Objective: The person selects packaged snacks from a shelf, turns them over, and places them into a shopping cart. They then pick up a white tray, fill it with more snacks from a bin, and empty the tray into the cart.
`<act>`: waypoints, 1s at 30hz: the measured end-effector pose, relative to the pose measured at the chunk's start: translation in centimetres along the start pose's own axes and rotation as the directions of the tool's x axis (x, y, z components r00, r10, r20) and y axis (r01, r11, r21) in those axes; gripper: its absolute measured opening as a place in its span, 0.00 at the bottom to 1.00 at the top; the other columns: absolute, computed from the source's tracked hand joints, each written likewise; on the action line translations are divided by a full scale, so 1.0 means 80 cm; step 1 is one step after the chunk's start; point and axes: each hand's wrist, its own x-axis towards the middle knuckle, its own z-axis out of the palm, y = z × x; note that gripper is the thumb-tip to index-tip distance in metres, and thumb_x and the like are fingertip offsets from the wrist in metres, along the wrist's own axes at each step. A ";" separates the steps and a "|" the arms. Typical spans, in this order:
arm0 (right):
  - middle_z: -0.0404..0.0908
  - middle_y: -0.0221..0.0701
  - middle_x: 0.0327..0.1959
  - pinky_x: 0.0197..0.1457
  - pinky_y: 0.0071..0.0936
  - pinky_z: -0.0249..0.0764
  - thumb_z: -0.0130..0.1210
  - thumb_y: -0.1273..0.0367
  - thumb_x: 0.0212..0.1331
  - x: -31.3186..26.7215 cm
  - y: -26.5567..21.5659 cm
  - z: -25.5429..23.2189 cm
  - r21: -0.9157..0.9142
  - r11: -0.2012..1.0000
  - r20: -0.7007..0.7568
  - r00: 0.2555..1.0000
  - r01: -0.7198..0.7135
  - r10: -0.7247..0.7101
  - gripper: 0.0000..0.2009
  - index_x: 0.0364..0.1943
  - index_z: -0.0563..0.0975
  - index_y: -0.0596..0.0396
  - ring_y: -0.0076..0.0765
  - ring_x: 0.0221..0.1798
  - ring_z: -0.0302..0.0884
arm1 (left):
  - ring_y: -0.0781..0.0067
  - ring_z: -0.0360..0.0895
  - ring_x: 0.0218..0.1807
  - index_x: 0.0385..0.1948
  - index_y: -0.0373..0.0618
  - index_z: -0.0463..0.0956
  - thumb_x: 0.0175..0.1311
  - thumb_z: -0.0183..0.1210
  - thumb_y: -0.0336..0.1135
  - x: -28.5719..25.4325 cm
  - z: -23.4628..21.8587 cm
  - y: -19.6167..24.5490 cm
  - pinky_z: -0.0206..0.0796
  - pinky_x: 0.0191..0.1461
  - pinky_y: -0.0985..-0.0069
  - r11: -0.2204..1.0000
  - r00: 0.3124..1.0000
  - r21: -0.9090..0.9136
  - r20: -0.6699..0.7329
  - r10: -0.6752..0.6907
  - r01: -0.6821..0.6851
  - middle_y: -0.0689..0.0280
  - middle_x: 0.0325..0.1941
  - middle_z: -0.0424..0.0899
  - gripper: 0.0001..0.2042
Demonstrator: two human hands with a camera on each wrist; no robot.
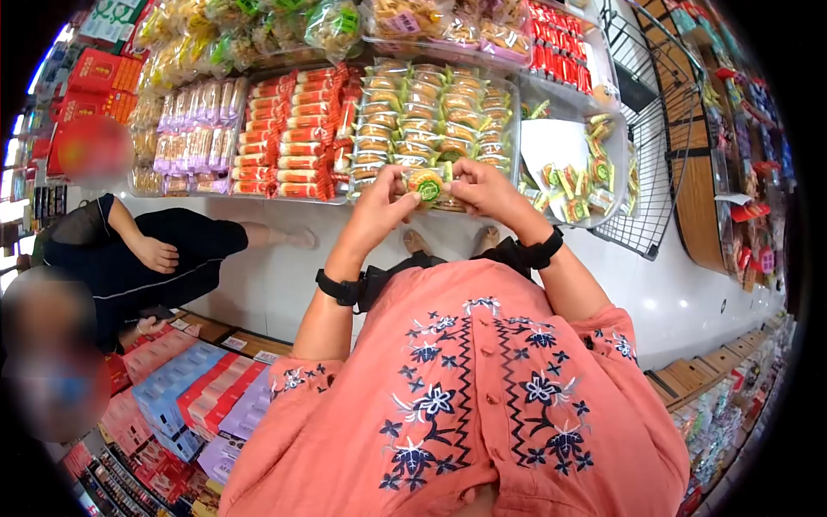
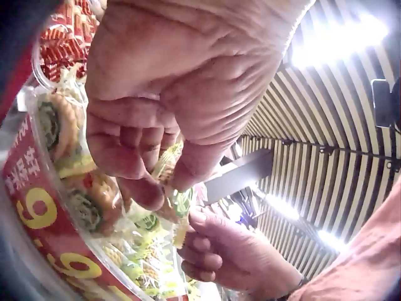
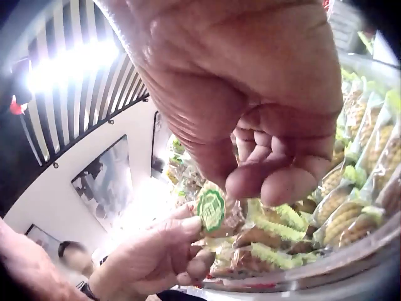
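A small wrapped pastry (image 1: 426,185) with a round green label (image 3: 211,210) is held between both hands above the near edge of a bin. My left hand (image 1: 388,205) pinches one side of its wrapper between thumb and fingers. On the other side, my right hand (image 1: 491,196) pinches the wrapper with thumb and forefinger. The left wrist view shows the left hand (image 2: 182,81) large, with the right hand (image 2: 241,254) beyond it. Rows of similar wrapped pastries (image 1: 418,112) fill the bin just behind the hands.
Bins of red-wrapped snacks (image 1: 301,129) and purple-wrapped snacks (image 1: 202,112) stand to the left. A bin with a white sheet (image 1: 551,151) and scattered packets is at right, beside a black wire basket (image 1: 650,164). Another person (image 1: 146,250) is at left.
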 end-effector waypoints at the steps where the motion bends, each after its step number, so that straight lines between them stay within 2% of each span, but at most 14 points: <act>1: 0.77 0.24 0.23 0.22 0.20 0.69 0.61 0.62 0.65 -0.003 0.002 -0.010 0.009 1.000 0.011 1.000 -0.024 0.024 0.12 0.39 0.74 0.55 0.18 0.21 0.74 | 0.84 0.76 0.31 0.62 0.45 0.68 0.69 0.61 0.36 0.004 0.009 0.003 0.63 0.28 0.83 1.000 1.000 0.023 0.005 0.007 -0.007 0.72 0.36 0.79 0.22; 5: 0.79 0.25 0.25 0.24 0.19 0.72 0.58 0.66 0.65 -0.015 0.006 -0.040 0.057 0.996 -0.017 0.997 -0.069 0.070 0.08 0.37 0.73 0.55 0.18 0.23 0.77 | 0.80 0.78 0.35 0.59 0.41 0.70 0.67 0.61 0.30 0.029 0.035 -0.023 0.70 0.34 0.79 0.968 0.992 0.227 -0.041 0.123 -0.111 0.67 0.41 0.80 0.20; 6: 0.79 0.26 0.25 0.24 0.18 0.72 0.58 0.67 0.65 -0.013 0.008 -0.047 0.060 0.996 -0.019 0.997 -0.071 0.072 0.08 0.37 0.73 0.55 0.18 0.23 0.77 | 0.78 0.78 0.38 0.59 0.40 0.70 0.67 0.62 0.29 0.034 0.043 -0.013 0.73 0.39 0.77 0.932 0.959 0.270 -0.082 0.273 -0.242 0.64 0.44 0.80 0.20; 7: 0.79 0.25 0.24 0.24 0.20 0.73 0.56 0.69 0.64 -0.013 0.013 -0.051 0.130 0.990 -0.032 0.998 -0.058 0.063 0.06 0.36 0.73 0.56 0.19 0.23 0.78 | 0.77 0.79 0.40 0.58 0.40 0.71 0.67 0.62 0.29 0.032 0.048 -0.007 0.74 0.41 0.76 0.914 0.944 0.330 -0.144 0.296 -0.236 0.64 0.46 0.79 0.19; 8: 0.79 0.26 0.24 0.25 0.21 0.73 0.56 0.70 0.64 -0.018 0.017 -0.056 0.041 0.999 -0.084 0.996 -0.019 0.022 0.06 0.35 0.73 0.57 0.20 0.23 0.78 | 0.76 0.79 0.42 0.58 0.39 0.71 0.67 0.62 0.29 0.029 0.053 0.000 0.75 0.42 0.75 0.894 0.927 0.388 -0.198 0.319 -0.225 0.63 0.47 0.79 0.19; 10: 0.78 0.27 0.23 0.26 0.23 0.74 0.55 0.70 0.63 -0.018 0.014 -0.065 -0.139 0.988 -0.182 0.979 0.065 -0.090 0.05 0.34 0.73 0.58 0.20 0.22 0.78 | 0.77 0.80 0.41 0.56 0.40 0.73 0.69 0.61 0.32 0.025 0.056 0.011 0.74 0.41 0.77 0.948 0.956 0.284 -0.209 0.205 -0.142 0.65 0.46 0.80 0.16; 13: 0.77 0.33 0.21 0.27 0.28 0.74 0.55 0.71 0.61 -0.012 0.018 -0.064 -0.234 0.970 -0.260 0.957 0.068 -0.130 0.06 0.33 0.74 0.59 0.26 0.22 0.79 | 0.78 0.82 0.43 0.56 0.41 0.73 0.73 0.57 0.38 0.015 0.062 0.020 0.73 0.38 0.79 0.987 0.994 0.147 -0.103 -0.043 0.058 0.65 0.48 0.82 0.16; 14: 0.77 0.35 0.21 0.27 0.29 0.74 0.54 0.70 0.61 -0.009 0.017 -0.063 -0.261 0.962 -0.273 0.949 0.083 -0.156 0.06 0.33 0.74 0.59 0.27 0.22 0.80 | 0.77 0.82 0.44 0.57 0.41 0.73 0.73 0.57 0.38 0.015 0.068 0.014 0.73 0.38 0.79 0.993 0.995 0.105 -0.084 -0.047 0.056 0.64 0.49 0.82 0.16; 15: 0.78 0.40 0.22 0.28 0.35 0.73 0.55 0.70 0.60 0.000 0.030 -0.060 -0.319 0.936 -0.281 0.928 0.150 -0.245 0.06 0.33 0.75 0.59 0.40 0.23 0.80 | 0.77 0.83 0.45 0.58 0.41 0.72 0.74 0.57 0.39 0.018 0.075 0.004 0.73 0.37 0.79 0.997 0.997 0.063 -0.066 -0.047 0.051 0.63 0.51 0.82 0.17; 18: 0.79 0.45 0.24 0.30 0.41 0.73 0.55 0.69 0.60 0.016 0.051 -0.051 -0.421 0.878 -0.269 0.893 0.227 -0.360 0.06 0.34 0.75 0.58 0.50 0.25 0.79 | 0.74 0.82 0.47 0.62 0.38 0.68 0.73 0.57 0.39 0.024 0.096 0.005 0.76 0.39 0.77 0.996 0.994 -0.006 -0.063 -0.086 0.085 0.59 0.55 0.81 0.21; 19: 0.79 0.48 0.25 0.32 0.45 0.72 0.56 0.69 0.60 0.020 0.054 -0.047 -0.388 0.894 -0.287 0.893 0.224 -0.348 0.06 0.34 0.76 0.58 0.58 0.27 0.77 | 0.73 0.82 0.46 0.62 0.36 0.69 0.73 0.57 0.39 0.026 0.102 0.008 0.76 0.40 0.75 0.996 0.993 -0.032 -0.078 -0.087 0.085 0.58 0.56 0.81 0.22; 22: 0.74 0.31 0.23 0.26 0.26 0.75 0.54 0.72 0.63 0.026 0.055 -0.048 -0.385 0.891 -0.247 0.904 0.240 -0.350 0.05 0.33 0.72 0.60 0.22 0.25 0.75 | 0.71 0.82 0.45 0.63 0.34 0.68 0.72 0.58 0.39 0.035 0.111 0.009 0.77 0.43 0.73 0.998 0.993 -0.011 -0.096 -0.065 0.064 0.54 0.57 0.80 0.24; 25: 0.75 0.29 0.24 0.25 0.24 0.75 0.54 0.72 0.63 0.024 0.050 -0.051 -0.154 0.959 -0.190 0.945 0.239 -0.266 0.05 0.33 0.72 0.60 0.20 0.24 0.74 | 0.71 0.81 0.50 0.65 0.36 0.66 0.73 0.57 0.39 0.044 0.112 -0.003 0.77 0.46 0.74 0.996 0.996 0.071 -0.082 -0.040 0.046 0.54 0.62 0.75 0.24; 30: 0.75 0.28 0.24 0.25 0.23 0.75 0.54 0.72 0.64 0.018 0.049 -0.054 -0.093 0.964 -0.174 0.949 0.250 -0.263 0.05 0.33 0.72 0.59 0.19 0.24 0.75 | 0.72 0.79 0.53 0.66 0.35 0.65 0.73 0.58 0.39 0.049 0.115 -0.016 0.77 0.50 0.75 0.992 0.994 0.128 -0.104 0.019 -0.005 0.55 0.61 0.75 0.25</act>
